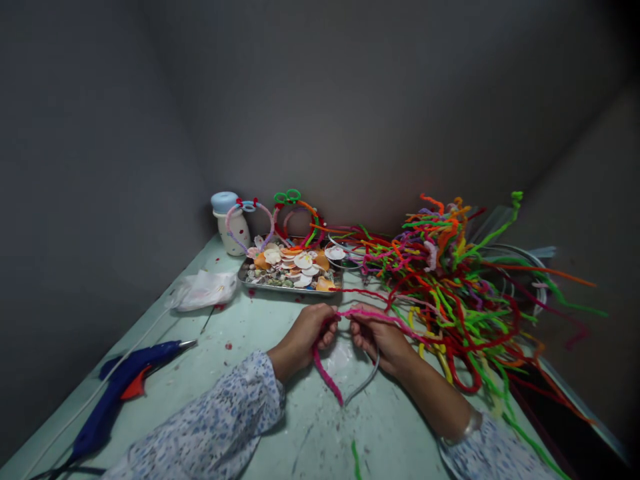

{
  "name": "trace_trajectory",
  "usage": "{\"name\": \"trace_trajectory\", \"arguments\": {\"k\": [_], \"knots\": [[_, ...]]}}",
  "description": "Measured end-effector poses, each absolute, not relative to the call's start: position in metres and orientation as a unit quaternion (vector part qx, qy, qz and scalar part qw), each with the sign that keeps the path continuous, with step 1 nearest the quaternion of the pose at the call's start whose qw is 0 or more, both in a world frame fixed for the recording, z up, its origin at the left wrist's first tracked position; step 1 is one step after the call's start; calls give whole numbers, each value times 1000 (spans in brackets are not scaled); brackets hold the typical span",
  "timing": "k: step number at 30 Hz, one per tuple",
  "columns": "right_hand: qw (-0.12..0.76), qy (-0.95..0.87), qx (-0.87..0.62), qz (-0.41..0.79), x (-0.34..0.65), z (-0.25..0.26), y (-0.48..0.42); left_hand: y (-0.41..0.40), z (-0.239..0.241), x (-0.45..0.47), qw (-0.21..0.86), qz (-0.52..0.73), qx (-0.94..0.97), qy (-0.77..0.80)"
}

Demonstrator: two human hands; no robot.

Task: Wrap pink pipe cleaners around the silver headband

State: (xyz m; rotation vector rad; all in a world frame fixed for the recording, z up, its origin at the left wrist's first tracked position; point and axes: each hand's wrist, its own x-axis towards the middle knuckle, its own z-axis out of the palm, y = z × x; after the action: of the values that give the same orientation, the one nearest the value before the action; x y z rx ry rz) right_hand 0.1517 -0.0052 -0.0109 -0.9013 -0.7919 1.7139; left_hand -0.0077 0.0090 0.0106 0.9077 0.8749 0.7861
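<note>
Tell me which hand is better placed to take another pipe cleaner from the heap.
Likely the right hand: it lies nearer the heap of pipe cleaners. The left hand is farther across, gripping the pink-wrapped part of the band.

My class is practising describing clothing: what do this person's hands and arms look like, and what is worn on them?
The left hand and right hand wear no gloves. The left sleeve and right sleeve are whitish fabric with a mottled blue print. A shiny, pale band, perhaps a bangle, shows at the right sleeve's edge.
</note>
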Motion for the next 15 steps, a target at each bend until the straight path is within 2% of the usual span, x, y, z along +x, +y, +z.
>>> {"name": "trace_trajectory", "arguments": {"k": [15], "knots": [[496, -339, -370, 708, 151, -9, -5, 4, 12, -2, 637, 397, 476, 458]]}}
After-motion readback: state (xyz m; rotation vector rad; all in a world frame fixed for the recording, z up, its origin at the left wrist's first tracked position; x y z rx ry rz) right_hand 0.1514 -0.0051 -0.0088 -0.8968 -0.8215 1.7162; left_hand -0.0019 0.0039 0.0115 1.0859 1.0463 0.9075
